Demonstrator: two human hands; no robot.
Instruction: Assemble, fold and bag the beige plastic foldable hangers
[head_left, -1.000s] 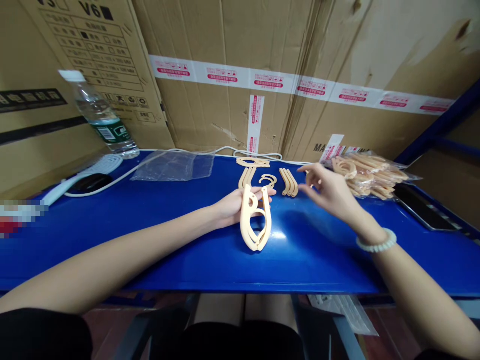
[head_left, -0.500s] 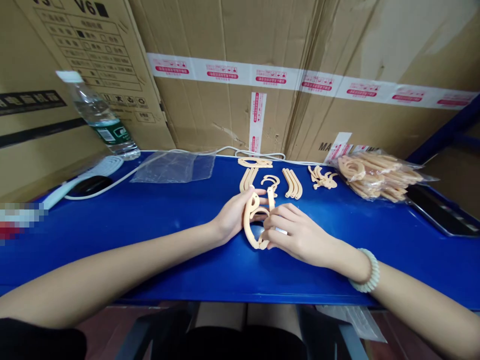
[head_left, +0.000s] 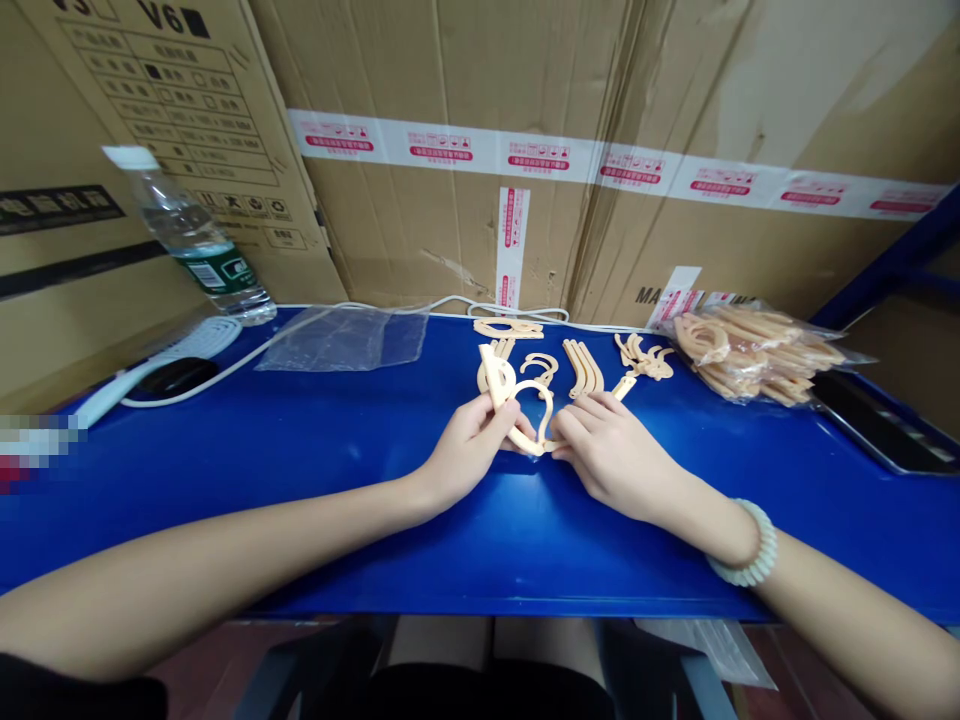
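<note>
A beige plastic folding hanger (head_left: 547, 408) is spread between my hands above the blue table, its curved hook standing up at the middle joint. My left hand (head_left: 466, 445) is closed on the hanger's left arm, thumb on top. My right hand (head_left: 616, 452) wraps around the other arm, whose tip sticks out past the knuckles at the upper right. Just behind lie loose hooks (head_left: 537, 366) and a row of curved arm pieces (head_left: 584, 368). Another group of arm pieces is partly covered by the held hanger.
Small beige parts (head_left: 643, 357) lie in a pile by a clear bag of hanger parts (head_left: 754, 350). A black phone (head_left: 885, 425) lies at right. A water bottle (head_left: 196, 240), a white brush (head_left: 176, 345) and a flat plastic bag (head_left: 345, 338) are at left. Cardboard boxes (head_left: 420, 230) stand behind.
The hanger's arms have swung apart from a folded shape. My right hand has moved slightly right with one arm, and the left hand has tilted the other outward.
</note>
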